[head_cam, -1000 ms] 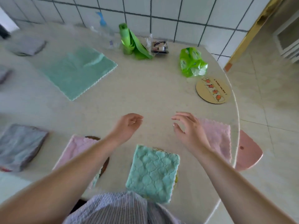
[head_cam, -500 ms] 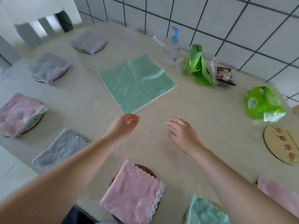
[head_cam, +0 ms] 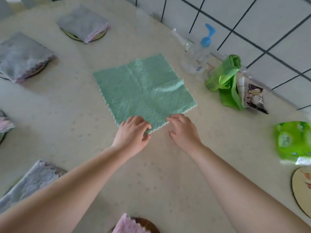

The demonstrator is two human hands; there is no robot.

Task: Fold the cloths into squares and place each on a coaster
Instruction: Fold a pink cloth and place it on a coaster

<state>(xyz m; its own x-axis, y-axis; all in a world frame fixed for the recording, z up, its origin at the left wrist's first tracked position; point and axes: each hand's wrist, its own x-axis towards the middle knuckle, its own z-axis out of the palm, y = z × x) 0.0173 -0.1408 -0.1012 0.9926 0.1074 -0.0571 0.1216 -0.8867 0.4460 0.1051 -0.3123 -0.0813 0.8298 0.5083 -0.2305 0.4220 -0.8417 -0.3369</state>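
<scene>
The left hand (head_cam: pixel 133 132) pinches the near corner of the flat green cloth (head_cam: pixel 143 89). The right hand's (head_cam: pixel 182 130) loosely spread fingers touch its edge

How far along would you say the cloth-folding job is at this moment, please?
Done: two folded grey cloths lie on coasters at far left; another grey one lies near left. In hand: the left hand pinches the near corner of the flat, unfolded green square cloth, with the right hand at its near edge. Left: folding it; the bare round printed coaster looks free.
</scene>
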